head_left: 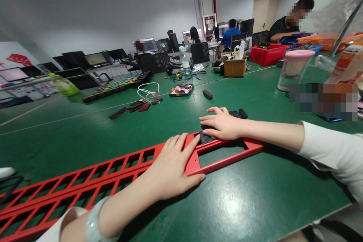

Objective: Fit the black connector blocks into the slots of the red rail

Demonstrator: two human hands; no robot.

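A long red metal frame [85, 183] with many rectangular openings lies across the green table [255, 196] in front of me. My left hand [172, 168] lies on the frame, fingers flat and spread, thumb hooked over its near edge. My right hand [221, 124] rests at the frame's far rail with fingers curled down onto a small black plastic part [204, 138] seated in the frame. Two more small black parts [238, 114] lie on the table just beyond my right hand.
Beyond lie a small black block [207, 94], a tray of parts [181, 90], a white cable [148, 91], dark and red strips [133, 107], a cardboard box [235, 67], a red bin [266, 53] and a pink-lidded jar [295, 69]. Several other people sit at desks behind.
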